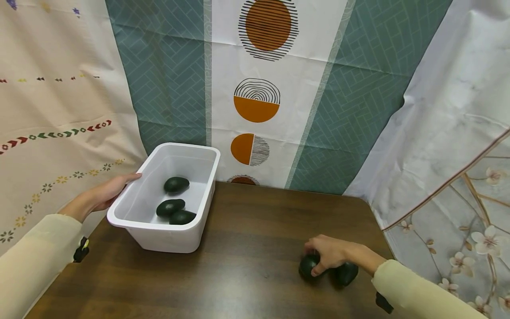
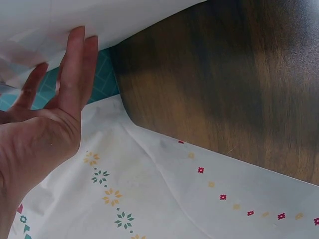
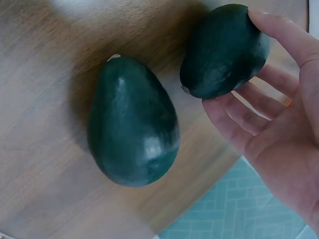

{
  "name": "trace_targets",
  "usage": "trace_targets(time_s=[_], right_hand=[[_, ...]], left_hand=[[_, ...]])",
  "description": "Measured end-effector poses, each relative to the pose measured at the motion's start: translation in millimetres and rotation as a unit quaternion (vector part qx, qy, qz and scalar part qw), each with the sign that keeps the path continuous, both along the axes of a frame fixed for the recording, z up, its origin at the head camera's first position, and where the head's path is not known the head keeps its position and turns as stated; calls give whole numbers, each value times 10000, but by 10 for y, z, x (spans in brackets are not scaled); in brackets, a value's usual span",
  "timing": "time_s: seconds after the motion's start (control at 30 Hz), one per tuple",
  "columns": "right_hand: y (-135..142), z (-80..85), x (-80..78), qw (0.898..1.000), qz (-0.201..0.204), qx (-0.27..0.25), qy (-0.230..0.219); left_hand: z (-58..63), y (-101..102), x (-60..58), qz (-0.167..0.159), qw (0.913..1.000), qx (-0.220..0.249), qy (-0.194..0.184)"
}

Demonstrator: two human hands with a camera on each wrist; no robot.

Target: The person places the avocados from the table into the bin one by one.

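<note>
A white plastic tub (image 1: 201, 232) stands on the table's left side with 3 dark green avocados (image 1: 176, 185) inside. My left hand (image 1: 105, 192) holds the tub by its left rim; from the left wrist view, its fingers (image 2: 75, 69) lie along the outer wall. Over on the right, my right hand (image 1: 330, 252) grips an avocado (image 3: 224, 52) between thumb and fingers. Whether that avocado touches the table, I cannot tell. Another avocado (image 3: 134, 124) rests on the table beside it, partly below the right hand in the head view (image 1: 345, 274).
The brown wooden table (image 1: 247, 274) spans between the tub and the right hand. Behind it hangs a green and white patterned cloth (image 1: 255, 124). Other cloths, one cream (image 1: 59, 106) and one floral (image 1: 450, 212), flank the left and right edges.
</note>
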State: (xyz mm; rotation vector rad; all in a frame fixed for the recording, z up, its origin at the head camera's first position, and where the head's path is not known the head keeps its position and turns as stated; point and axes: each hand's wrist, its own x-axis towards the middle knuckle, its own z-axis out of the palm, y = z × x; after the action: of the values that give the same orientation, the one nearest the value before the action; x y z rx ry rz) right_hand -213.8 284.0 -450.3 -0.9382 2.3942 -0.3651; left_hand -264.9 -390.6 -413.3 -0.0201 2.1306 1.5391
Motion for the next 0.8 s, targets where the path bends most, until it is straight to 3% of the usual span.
trace_targets(time_s=[0.5,0.8], right_hand=[[-300,-7,-136,9950,287,-74,952],[-513,10,-205,9940,319,-115,1040]], left_hand=[[-24,2,0,77,9999,74,10],[-60,-5,-24,-19,9997,223,34]])
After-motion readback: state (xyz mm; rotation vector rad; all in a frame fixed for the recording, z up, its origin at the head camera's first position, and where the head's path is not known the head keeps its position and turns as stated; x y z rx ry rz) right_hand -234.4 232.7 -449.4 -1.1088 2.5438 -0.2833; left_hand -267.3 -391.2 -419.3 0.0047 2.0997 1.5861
